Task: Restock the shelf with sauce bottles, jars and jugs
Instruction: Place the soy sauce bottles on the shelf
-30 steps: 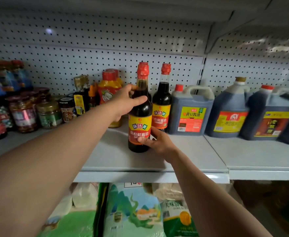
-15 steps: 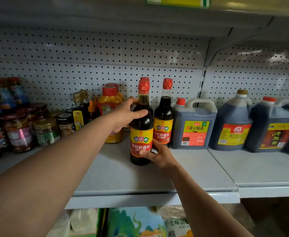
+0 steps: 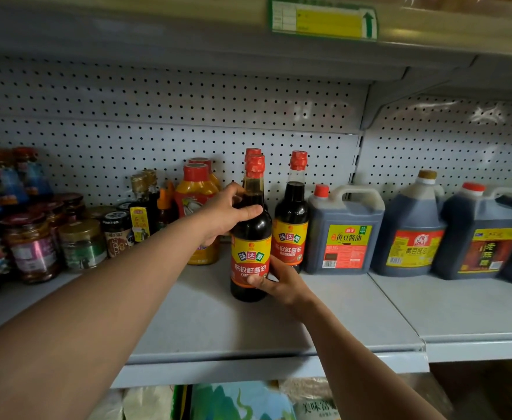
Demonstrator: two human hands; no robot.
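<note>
Two hands hold one dark sauce bottle (image 3: 251, 237) with a red cap and a yellow and red label. It stands upright on the grey shelf (image 3: 206, 322), near the middle. The left hand (image 3: 227, 212) is curled round the bottle's shoulder, just under the neck, with the thumb across the front. The right hand (image 3: 280, 281) grips low down, with its fingers on the bottom of the label.

Right behind the held bottle is another red cap (image 3: 252, 151), from a bottle hidden behind it. Just past the right hand stands a second bottle (image 3: 291, 213) of the same kind, close beside the held one. Further out on that side is a square jug (image 3: 344, 234) with a handle and a red cap, then a round jug (image 3: 409, 228) with a brown cap, then one more dark jug (image 3: 480, 237).

Behind the left hand is an orange squeeze bottle (image 3: 195, 189) with a red lid. Past the left arm are small dark bottles (image 3: 141, 207) and then many jars (image 3: 82, 244) packed close together.

Behind everything is a white wall with little holes (image 3: 157, 122). Above hangs a yellow and green price tag (image 3: 323, 19). Below the shelf are bags (image 3: 239, 401) with green pictures.
</note>
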